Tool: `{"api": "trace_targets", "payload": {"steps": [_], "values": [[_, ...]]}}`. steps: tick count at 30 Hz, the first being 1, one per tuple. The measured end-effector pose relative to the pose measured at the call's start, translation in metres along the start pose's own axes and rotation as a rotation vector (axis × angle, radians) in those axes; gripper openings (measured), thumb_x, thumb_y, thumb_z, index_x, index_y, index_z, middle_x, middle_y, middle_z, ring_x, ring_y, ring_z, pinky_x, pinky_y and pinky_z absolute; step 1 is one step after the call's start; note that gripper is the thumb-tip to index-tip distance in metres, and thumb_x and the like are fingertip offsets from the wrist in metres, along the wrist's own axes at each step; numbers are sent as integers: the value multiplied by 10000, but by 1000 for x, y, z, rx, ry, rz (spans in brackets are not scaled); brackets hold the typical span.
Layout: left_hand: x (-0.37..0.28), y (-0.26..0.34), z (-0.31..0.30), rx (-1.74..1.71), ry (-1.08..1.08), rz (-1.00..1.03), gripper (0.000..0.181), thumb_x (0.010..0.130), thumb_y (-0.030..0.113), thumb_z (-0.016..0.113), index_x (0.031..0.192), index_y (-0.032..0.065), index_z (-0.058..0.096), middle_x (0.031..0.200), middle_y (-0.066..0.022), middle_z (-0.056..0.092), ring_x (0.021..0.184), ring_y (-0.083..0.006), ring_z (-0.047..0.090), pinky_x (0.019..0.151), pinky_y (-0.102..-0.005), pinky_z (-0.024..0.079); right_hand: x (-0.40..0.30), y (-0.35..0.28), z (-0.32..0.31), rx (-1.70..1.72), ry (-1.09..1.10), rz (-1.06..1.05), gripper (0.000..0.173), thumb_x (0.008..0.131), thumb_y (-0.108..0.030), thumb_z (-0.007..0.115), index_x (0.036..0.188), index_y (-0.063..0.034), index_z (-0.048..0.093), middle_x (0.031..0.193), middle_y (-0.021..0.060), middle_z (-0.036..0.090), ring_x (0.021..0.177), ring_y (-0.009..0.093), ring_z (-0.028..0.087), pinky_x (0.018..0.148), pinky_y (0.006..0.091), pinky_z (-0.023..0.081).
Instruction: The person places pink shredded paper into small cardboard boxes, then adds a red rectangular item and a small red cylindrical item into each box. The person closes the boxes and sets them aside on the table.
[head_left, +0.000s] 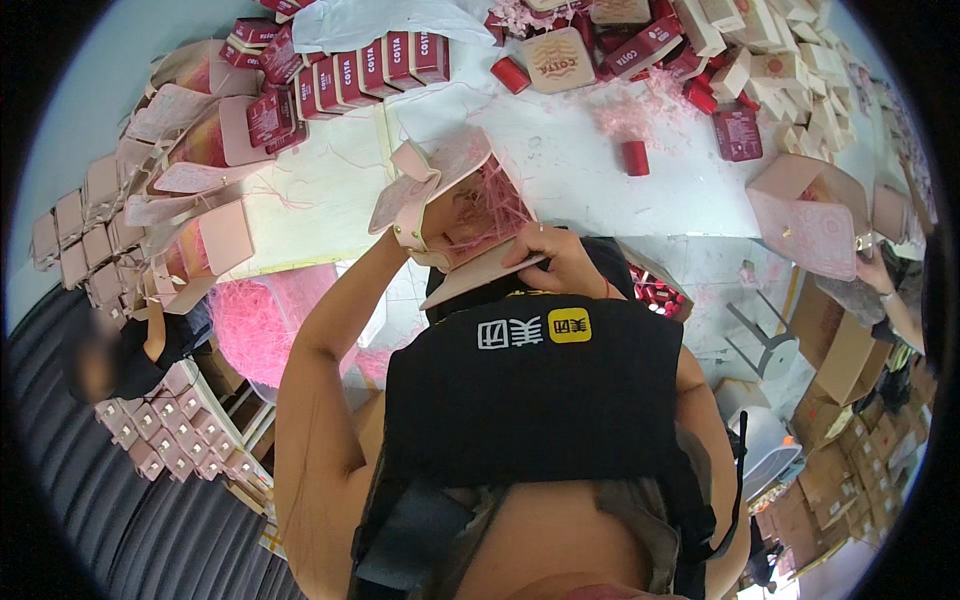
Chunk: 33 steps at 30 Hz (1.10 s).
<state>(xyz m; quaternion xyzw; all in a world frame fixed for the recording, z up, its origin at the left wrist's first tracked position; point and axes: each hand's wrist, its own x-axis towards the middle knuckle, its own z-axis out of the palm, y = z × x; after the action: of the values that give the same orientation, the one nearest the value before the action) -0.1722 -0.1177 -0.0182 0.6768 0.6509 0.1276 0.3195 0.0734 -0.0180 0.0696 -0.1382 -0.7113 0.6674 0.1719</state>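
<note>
A pink gift box with a strap handle (416, 169) stands tilted before me at the table's near edge, its flaps apart. Pink shredded paper (499, 202) lies inside it. My right hand (555, 255) grips the near flap (480, 281) between thumb and fingers. On the box's left side, my left hand (409, 244) is mostly hidden behind the strap and wall, and its fingers cannot be made out.
Red tins (360, 75) stand in a row at the back left, beside several pink boxes (225, 135). A red cylinder (635, 158) and a dark red tin (737, 135) lie to the right. Co-workers' hands (154, 330) (874, 270) hold boxes at both sides. Pink shreds fill a tub (292, 300) below left.
</note>
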Motion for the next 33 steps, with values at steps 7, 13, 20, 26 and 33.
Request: {"api": "trace_targets", "payload": {"steps": [7, 13, 20, 26, 33], "values": [[-13, -26, -13, -146, -133, -183, 550, 841, 291, 549, 1333, 102, 387, 1288, -142, 462, 1160, -281, 457, 987, -341, 374, -4, 8, -3, 29, -53, 26, 158, 646, 38, 642, 788, -26, 617, 757, 76, 591, 715, 232, 590, 634, 299, 459], [-18, 32, -26, 91, -43, -155, 621, 820, 267, 601, 1364, 97, 354, 1319, -149, 436, 1194, -286, 427, 1012, -348, 344, -1, 3, -6, 28, -72, 37, 184, 633, 55, 642, 799, -21, 616, 766, 82, 595, 742, 214, 595, 650, 302, 464], [-11, 2, -55, -13, -196, 131, 734, 770, 338, 692, 1373, 82, 362, 1370, -209, 390, 1284, -327, 365, 1090, -379, 270, -1, 3, -3, 40, -52, 33, 175, 642, 45, 626, 802, -26, 615, 737, 81, 573, 713, 227, 578, 628, 303, 446], [47, -24, -31, -304, -525, 57, 543, 854, 360, 587, 1292, 66, 455, 1235, -199, 521, 1112, -325, 525, 922, -378, 430, -3, -1, -2, 8, 7, 23, 154, 655, 15, 643, 800, -29, 619, 744, 80, 581, 715, 229, 579, 627, 301, 446], [49, -7, -33, -172, -539, -73, 440, 870, 337, 552, 1217, 70, 517, 1126, -216, 572, 1021, -344, 568, 866, -398, 446, 3, 14, -51, 248, 117, 128, 179, 803, -78, 622, 978, -53, 648, 964, 62, 655, 891, 137, 584, 813, 283, 454]]}}
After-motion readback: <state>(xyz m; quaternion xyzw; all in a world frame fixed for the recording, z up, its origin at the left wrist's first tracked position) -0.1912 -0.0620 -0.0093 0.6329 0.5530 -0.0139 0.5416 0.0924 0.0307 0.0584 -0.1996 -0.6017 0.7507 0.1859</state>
